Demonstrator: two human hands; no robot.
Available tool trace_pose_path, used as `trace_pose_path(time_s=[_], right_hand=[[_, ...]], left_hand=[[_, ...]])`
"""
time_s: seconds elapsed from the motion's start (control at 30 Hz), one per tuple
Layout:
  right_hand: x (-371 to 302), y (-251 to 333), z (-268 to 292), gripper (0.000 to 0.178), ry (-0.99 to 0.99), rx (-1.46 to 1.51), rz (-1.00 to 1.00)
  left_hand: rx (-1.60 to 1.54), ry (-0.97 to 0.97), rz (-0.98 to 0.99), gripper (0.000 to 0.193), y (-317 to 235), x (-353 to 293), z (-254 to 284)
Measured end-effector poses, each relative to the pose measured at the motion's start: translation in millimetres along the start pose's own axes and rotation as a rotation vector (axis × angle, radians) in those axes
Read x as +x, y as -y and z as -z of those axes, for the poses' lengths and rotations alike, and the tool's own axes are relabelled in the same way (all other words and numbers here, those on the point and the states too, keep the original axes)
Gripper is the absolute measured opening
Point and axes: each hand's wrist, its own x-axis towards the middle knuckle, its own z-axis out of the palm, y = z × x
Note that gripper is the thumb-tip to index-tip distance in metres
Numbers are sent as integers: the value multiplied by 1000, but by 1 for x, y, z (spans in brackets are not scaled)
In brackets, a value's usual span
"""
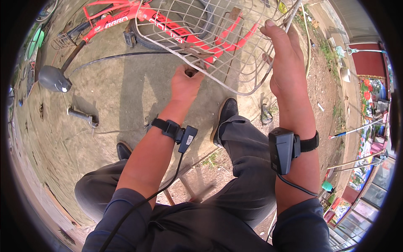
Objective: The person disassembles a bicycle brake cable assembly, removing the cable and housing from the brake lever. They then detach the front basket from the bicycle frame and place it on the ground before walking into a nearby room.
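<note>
A grey wire basket [247, 77] is held tilted in front of me, over a red bicycle frame [168, 27]. My right hand [287, 48] grips the basket's right side, thumb on top of the rim and fingers reaching in at the wires. Below the basket's near left rim, my left hand [184, 86] is closed, fingers curled round a dark, hollow-looking part by the end of the red frame. The basket and my fingers partly hide that part, so its kind is unclear. The bicycle's black saddle [54, 78] rests on the concrete at left.
A loose metal tube with a clamp-like end [82, 115] lies on the concrete. A black cable [121, 55] runs from near the saddle to the frame. Behind the basket is a black tyre [205, 19]. A hose [310, 42] and poles lie at right. My shoe [228, 112] stands below the basket.
</note>
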Motion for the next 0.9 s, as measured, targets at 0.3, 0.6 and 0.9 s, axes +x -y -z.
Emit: trace_pose_path(time_s=[0.3,0.6,0.9], right_hand=[[1,-2,-1,71,-13,22,13],[1,-2,-1,72,-6,18,9],[2,0,-1,71,-21,21,0]], left_hand=[[25,7,-64,38,13,10,0],[-19,24,-58,28,8,-3,13],[546,213,1,44,55,-50,53]])
